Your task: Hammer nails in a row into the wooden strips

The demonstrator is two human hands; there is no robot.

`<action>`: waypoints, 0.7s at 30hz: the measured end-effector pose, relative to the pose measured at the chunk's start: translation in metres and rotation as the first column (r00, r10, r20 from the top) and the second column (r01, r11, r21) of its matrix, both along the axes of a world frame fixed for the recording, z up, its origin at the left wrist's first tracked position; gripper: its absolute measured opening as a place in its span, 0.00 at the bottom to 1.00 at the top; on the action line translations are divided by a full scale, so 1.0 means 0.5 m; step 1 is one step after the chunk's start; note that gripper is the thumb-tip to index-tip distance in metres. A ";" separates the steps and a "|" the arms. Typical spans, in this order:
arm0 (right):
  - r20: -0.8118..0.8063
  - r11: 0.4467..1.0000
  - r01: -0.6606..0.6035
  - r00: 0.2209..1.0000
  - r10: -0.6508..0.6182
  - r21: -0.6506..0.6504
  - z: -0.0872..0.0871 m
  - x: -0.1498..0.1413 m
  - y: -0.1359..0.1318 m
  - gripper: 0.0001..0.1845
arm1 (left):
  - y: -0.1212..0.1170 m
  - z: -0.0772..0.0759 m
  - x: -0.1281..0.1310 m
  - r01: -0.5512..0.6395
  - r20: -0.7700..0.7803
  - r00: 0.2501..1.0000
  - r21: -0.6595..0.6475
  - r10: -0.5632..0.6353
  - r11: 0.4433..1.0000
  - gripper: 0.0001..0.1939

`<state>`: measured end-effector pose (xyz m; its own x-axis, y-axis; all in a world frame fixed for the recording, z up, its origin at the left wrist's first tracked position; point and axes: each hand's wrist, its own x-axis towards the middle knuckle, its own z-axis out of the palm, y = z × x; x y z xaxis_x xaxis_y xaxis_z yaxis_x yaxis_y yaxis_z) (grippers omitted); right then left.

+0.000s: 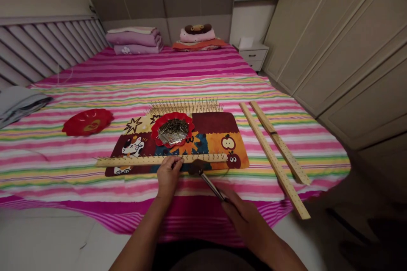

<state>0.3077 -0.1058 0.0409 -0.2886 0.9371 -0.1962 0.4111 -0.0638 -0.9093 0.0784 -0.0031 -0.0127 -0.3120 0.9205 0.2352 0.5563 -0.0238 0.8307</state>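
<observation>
A long wooden strip [133, 161] with a row of upright nails lies across a patterned mat [237, 163] at the bed's near side. My left hand [169, 171] is at the strip's middle, thumb and forefinger pinched on what looks like a nail, mostly hidden by the fingertips. In my right hand [240, 209] is a hammer [208, 182], gripped by its dark handle. Its dark head is low beside the strip, just right of my left fingertips. Behind the strip, a red scalloped dish [155, 133] on the mat holds a pile of loose nails [173, 130].
More nail-studded wood [184, 108] lies behind the dish. Two drilled wooden strips [275, 163] lie at the right on the striped bedspread [104, 190]. A second red dish [73, 125] is at the left. Folded bedding [135, 40] sits by the headboard, and wardrobes [337, 42] line the right wall.
</observation>
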 end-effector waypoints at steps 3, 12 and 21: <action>0.060 0.994 -0.004 0.998 -0.003 0.109 0.044 -0.029 0.038 0.22 | -0.001 -0.002 0.003 0.006 -0.011 1.000 0.019 -0.006 1.000 0.08; 0.092 0.988 -0.077 0.994 0.065 0.135 0.066 -0.058 0.083 0.21 | -0.004 -0.013 0.000 0.014 -0.115 0.993 0.027 -0.011 1.000 0.07; 0.011 0.996 0.028 1.000 -0.029 0.080 0.045 -0.033 0.031 0.22 | -0.002 -0.019 0.001 0.016 -0.077 0.997 0.083 -0.009 0.996 0.07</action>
<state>0.2913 -0.0906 0.0635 -0.2595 0.9578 -0.1240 0.4212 -0.0033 -0.9070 0.0790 -0.0040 -0.0220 -0.2788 0.9005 0.3338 0.6170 -0.0984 0.7808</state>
